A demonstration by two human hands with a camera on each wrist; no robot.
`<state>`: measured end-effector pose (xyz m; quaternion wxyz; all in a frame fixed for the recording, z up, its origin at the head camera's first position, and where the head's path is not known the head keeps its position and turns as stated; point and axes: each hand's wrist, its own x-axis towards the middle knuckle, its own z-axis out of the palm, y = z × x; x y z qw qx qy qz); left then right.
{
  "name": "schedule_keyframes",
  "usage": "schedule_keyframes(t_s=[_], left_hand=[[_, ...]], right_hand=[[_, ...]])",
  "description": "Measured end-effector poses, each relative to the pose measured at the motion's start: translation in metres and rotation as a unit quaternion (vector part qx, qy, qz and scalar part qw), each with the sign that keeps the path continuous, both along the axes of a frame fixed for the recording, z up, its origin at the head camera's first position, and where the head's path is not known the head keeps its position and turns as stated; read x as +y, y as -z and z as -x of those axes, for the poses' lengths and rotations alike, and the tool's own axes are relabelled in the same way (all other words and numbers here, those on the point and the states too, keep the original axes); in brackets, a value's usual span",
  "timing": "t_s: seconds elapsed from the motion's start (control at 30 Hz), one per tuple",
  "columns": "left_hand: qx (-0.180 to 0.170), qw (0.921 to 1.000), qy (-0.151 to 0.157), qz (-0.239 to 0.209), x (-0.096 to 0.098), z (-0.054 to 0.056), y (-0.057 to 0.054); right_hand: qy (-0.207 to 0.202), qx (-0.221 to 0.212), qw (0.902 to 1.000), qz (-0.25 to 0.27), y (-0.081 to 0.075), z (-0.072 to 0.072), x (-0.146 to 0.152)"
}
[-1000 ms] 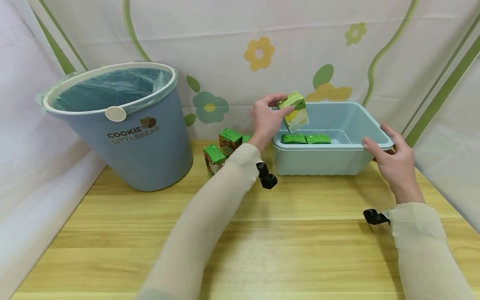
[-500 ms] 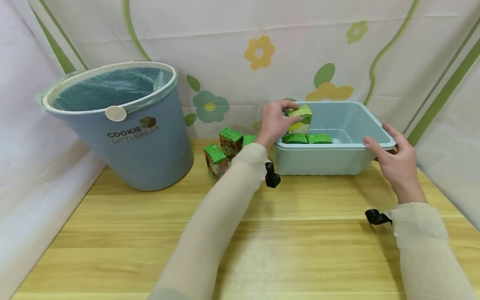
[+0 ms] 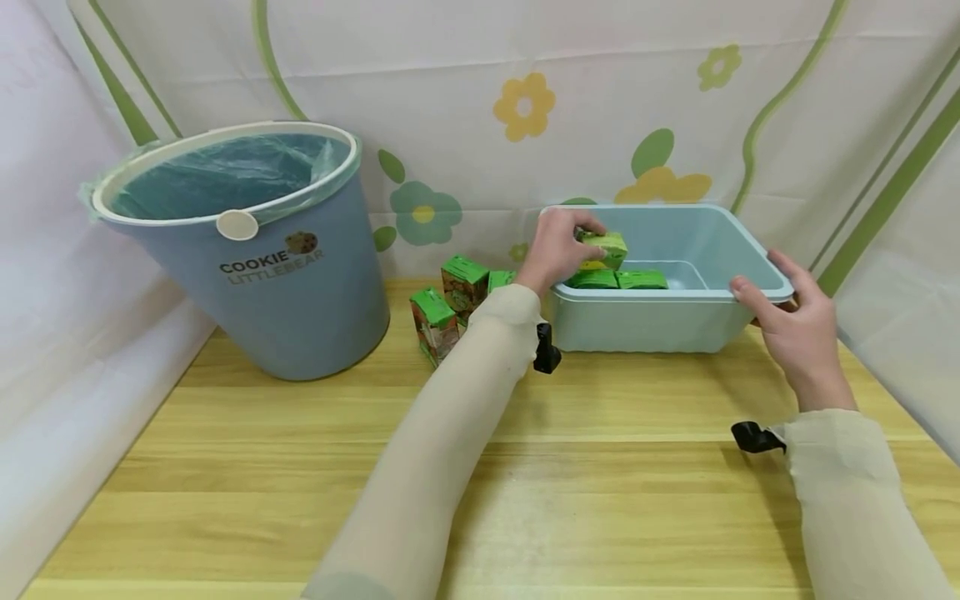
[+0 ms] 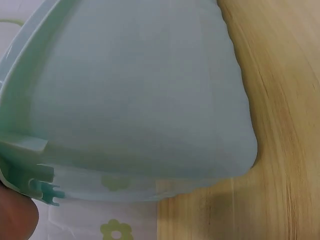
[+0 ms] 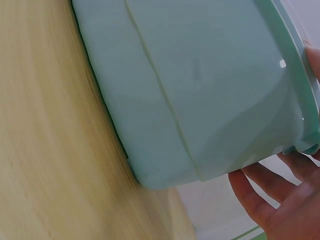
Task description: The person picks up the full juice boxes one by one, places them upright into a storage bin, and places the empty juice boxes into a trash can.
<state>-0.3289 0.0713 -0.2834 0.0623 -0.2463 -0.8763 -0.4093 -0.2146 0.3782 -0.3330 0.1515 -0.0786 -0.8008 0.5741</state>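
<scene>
The yellow-green carton [image 3: 614, 247], probably light and easily dented, is inside the blue tub [image 3: 637, 327] near its left edge; your left hand [image 3: 558, 248] pinches it, and opposite flat sides look the safest hold. Your right hand [image 3: 799, 327] grips the tub's near right corner.

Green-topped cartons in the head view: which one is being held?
The yellow-green carton, pinched in the left hand at the left end of the blue basin; the two other cartons seen inside and the cartons outside have darker green tops.
</scene>
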Motion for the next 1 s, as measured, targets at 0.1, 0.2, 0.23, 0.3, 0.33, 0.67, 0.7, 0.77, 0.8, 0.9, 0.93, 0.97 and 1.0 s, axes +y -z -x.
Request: schedule_keyframes(t_s=[0.1,0.2,0.23,0.3,0.33,0.67,0.7,0.77,0.8,0.9,0.93,0.97,1.0], left_hand=[[-0.014,0.9999,-0.004,0.009,-0.001,0.001,-0.001],[-0.025,0.9991,-0.008,0.033,-0.001,0.001,-0.004],[-0.026,0.9986,-0.008,0.044,0.000,0.001,-0.005],[-0.031,0.9969,-0.006,0.072,0.001,0.002,-0.007],[-0.031,0.9957,-0.004,0.087,0.001,0.002,-0.008],[-0.045,0.9905,0.014,0.130,0.003,0.001,-0.011],[-0.048,0.9911,0.016,0.123,0.003,0.001,-0.011],[-0.052,0.9930,0.021,0.104,0.002,0.002,-0.009],[-0.053,0.9940,0.025,0.092,0.001,0.002,-0.008],[-0.051,0.9967,0.035,0.052,-0.001,0.003,-0.005],[-0.049,0.9973,0.039,0.038,-0.001,0.003,-0.003],[-0.051,0.9975,0.042,0.023,-0.001,0.003,-0.002],[-0.053,0.9977,0.043,0.008,-0.002,0.002,-0.001]], right_hand=[[0.000,0.000,1.0000,-0.003,-0.001,0.001,-0.001],[-0.001,0.000,1.0000,-0.004,-0.001,0.002,-0.002],[-0.001,0.000,1.0000,-0.003,-0.001,0.002,-0.002],[-0.002,0.000,1.0000,-0.002,-0.002,0.002,-0.002],[-0.002,0.000,1.0000,-0.004,-0.002,0.002,-0.002],[-0.006,0.001,0.9999,0.011,0.000,0.002,0.000],[-0.006,0.001,0.9999,0.014,0.000,0.002,0.000],[-0.006,0.001,0.9998,0.017,0.000,0.002,0.000],[-0.005,0.001,0.9998,0.018,0.001,0.002,0.001],[-0.002,-0.001,0.9999,0.010,0.002,0.002,0.002],[-0.001,-0.003,1.0000,0.006,0.002,0.002,0.002],[-0.001,-0.004,1.0000,0.005,0.003,0.002,0.003],[-0.001,-0.005,1.0000,0.005,0.003,0.001,0.003]])
